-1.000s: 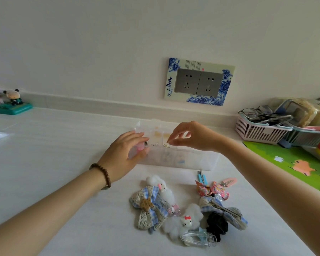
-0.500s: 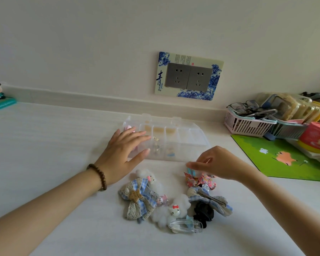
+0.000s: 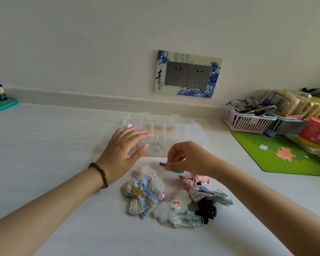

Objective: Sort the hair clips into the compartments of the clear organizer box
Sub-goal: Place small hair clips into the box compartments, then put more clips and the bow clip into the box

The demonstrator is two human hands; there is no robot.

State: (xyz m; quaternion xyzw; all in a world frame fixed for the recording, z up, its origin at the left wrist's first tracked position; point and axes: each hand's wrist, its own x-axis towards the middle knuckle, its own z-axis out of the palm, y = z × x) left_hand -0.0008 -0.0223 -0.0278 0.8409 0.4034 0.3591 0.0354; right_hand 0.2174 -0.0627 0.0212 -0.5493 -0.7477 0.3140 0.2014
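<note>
Nearest to the camera, a pile of clips (image 3: 174,198) lies on the white table (image 3: 54,154): a clear clip (image 3: 187,220), a black claw (image 3: 206,211), a white fluffy cat clip (image 3: 171,206), a blue checked bow (image 3: 139,194) with a star on it, and a floral bow (image 3: 192,180) a little further. Just above the pile, the right hand (image 3: 188,158) is closed in a pinch on a small teal clip (image 3: 171,166), lifted off the table. The left hand (image 3: 122,154) is open, the fingers spread, and it rests flat against the near left corner of the box (image 3: 174,137), I think to keep it in place. The box stands just behind the hands with its lid open; some compartments have yellowish things inside, one at the left holds something pink, and one near the left fingertips holds small shiny pieces. What can go wrong: the teal clip is held only by the fingertips, so it may slip and fall back into the pile, or drop into a wrong compartment because the dividers are narrow and clear. Also the light box may slide if the left hand lets go. Further right, there is a green mat (image 3: 284,154), a pink basket (image 3: 248,121) with glasses, and a red tin (image 3: 315,132) whose print is too small to read. On the wall, the socket plate (image 3: 188,74) has a blue pattern and the large character 青; the smaller writing I cannot read.
</note>
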